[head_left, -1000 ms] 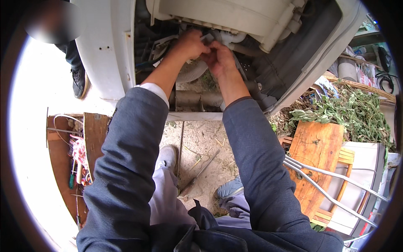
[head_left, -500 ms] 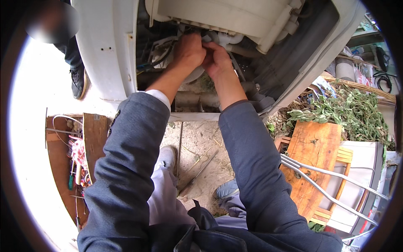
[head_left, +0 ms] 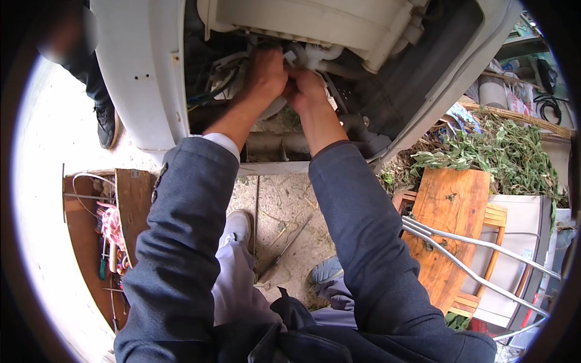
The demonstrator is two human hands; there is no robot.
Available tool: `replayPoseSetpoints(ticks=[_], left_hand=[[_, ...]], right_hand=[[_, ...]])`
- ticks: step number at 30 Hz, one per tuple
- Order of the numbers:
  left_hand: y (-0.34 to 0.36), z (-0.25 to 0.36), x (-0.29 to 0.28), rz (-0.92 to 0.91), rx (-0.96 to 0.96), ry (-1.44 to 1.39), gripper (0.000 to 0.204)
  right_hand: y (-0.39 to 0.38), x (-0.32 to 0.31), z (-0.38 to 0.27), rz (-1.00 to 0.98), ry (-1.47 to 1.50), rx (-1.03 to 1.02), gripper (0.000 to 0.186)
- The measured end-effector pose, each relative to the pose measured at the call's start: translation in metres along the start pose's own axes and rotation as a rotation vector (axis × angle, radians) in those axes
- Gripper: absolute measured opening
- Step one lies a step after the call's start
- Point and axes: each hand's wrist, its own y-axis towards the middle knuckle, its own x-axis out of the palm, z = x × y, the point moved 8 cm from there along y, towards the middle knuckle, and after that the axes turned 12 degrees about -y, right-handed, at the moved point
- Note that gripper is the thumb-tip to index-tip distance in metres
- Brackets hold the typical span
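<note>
Both my hands reach into the open underside of a white-cased appliance (head_left: pixel 138 66) that looks like a washing machine, below its cream plastic tub (head_left: pixel 302 21). My left hand (head_left: pixel 266 75) is closed, knuckles up, beside dark parts and cables. Close against it, my right hand (head_left: pixel 307 89) has its fingers curled in, their tips hidden behind the left hand. Whatever the fingers pinch is too covered to make out. A white plastic pipe fitting (head_left: pixel 322 54) sits just above my right hand, with a grey hose running off to the right.
An open wooden toolbox (head_left: pixel 134 196) with tools and a pink cloth stands at left. To the right are a wooden stool (head_left: pixel 451 212), bent metal tubes (head_left: pixel 484 242) and heaped leafy stems (head_left: pixel 502 151). A thin rod (head_left: pixel 287 245) lies between my feet. Another person's shoe (head_left: pixel 108 126) shows upper left.
My right hand has turned and dropped slightly, its fingers curling in, and more of the white fitting shows above it. The whole view has shifted a little.
</note>
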Motion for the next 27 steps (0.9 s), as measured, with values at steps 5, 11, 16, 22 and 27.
replayPoseSetpoints(ticks=[5, 11, 16, 22, 27], left_hand=[[0.003, 0.007, -0.004, 0.041, 0.073, 0.002, 0.029], [-0.003, 0.009, -0.007, 0.116, 0.121, 0.079, 0.032], [-0.01, 0.016, -0.01, 0.132, 0.137, 0.136, 0.037], [-0.009, 0.011, -0.01, 0.118, 0.154, 0.139, 0.042], [-0.006, 0.004, -0.008, 0.123, 0.107, 0.038, 0.048]], right_hand=[[0.013, -0.002, 0.001, 0.02, 0.057, -0.002, 0.022], [0.01, 0.005, 0.007, -0.072, 0.084, 0.028, 0.024], [0.013, 0.007, 0.008, -0.084, 0.121, 0.058, 0.023], [0.014, -0.004, 0.006, 0.199, -0.084, 0.031, 0.02], [0.017, -0.01, 0.008, 0.194, -0.028, 0.038, 0.019]])
